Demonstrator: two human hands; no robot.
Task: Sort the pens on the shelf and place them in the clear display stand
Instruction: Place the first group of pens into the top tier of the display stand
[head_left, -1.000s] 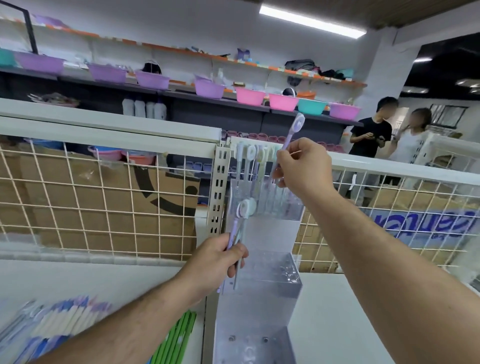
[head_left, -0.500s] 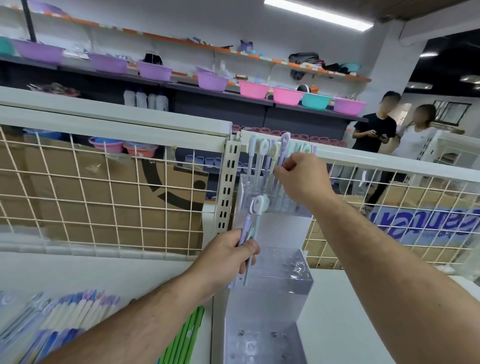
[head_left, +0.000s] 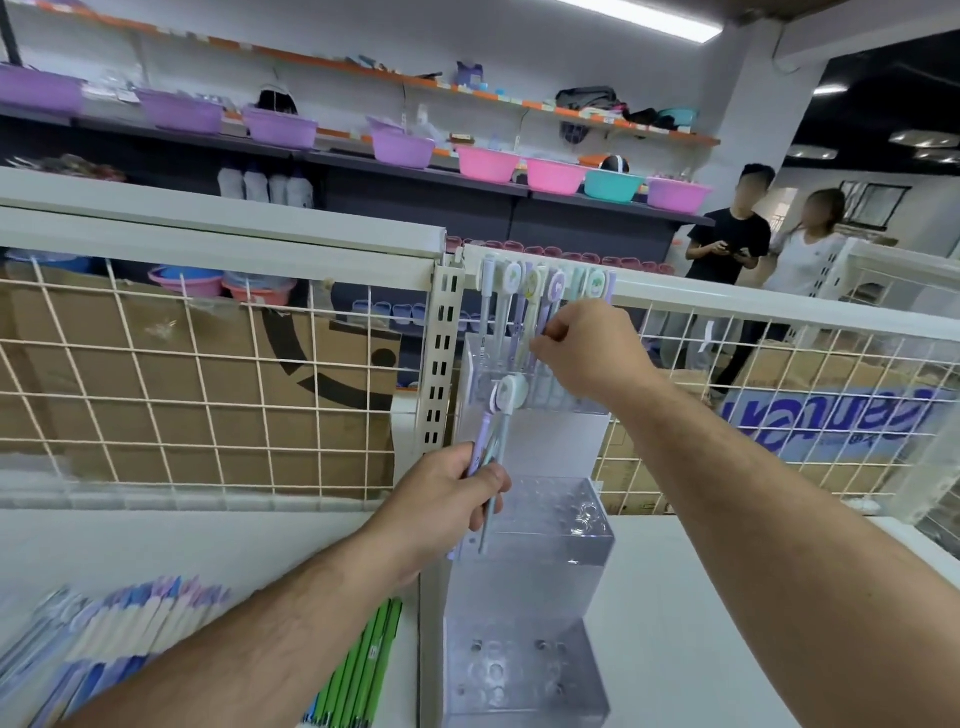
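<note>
"Slotting a pen into the top row is the step in hand, I'd say. The right hand is up at the back of the clear display stand, fingertips pinching a lilac pen among the row of pens that stands upright there."

"And the other hand?"

"The left hand is lower, just in front of the stand, fingers curled round a small bunch of spare pens, round caps up. I count two, maybe three; I cannot be sure."

"So how far along?"

"Early to middling, by my guess. The top row looks nearly full, but I see no pens in the middle and lowest steps. More pens lie loose on the white shelf: a blue and lilac pile at the lower left and a green bundle beside it."

"What does the next move ask for?"

"Letting go once the lilac pen sits in its hole. Then the right hand needs to pick one pen from the left hand's bunch and line its tip up with a free hole. The holes are small and clear plastic hides them, so it calls for a slow, straight drop."
</note>
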